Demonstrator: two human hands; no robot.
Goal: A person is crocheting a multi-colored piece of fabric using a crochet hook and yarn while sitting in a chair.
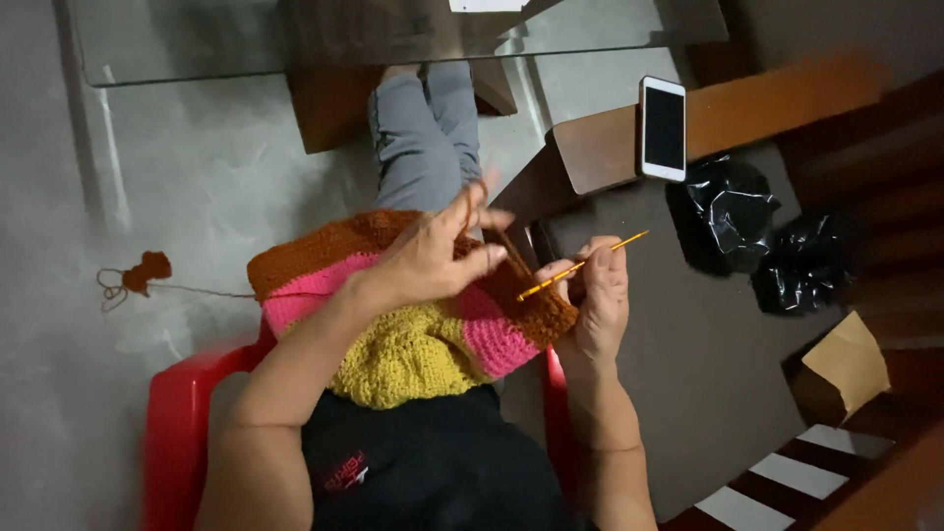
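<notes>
Fingers [575, 267] around yellow crochet hook [582, 265], striped crochet [413, 344] beside.

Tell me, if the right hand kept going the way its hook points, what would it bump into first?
The right hand holds the hook tipped up and to the right. Along that line the phone on the wooden ledge looks like the first thing, though depth is hard to judge and the hook might pass above it.

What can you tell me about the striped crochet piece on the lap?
The crochet piece is a soft yarn fabric in bands of rust orange, pink and mustard yellow. It drapes over the person's lap, above a red chair. The left hand grips its upper edge; the right hand holds a yellow hook at its orange edge.
</notes>
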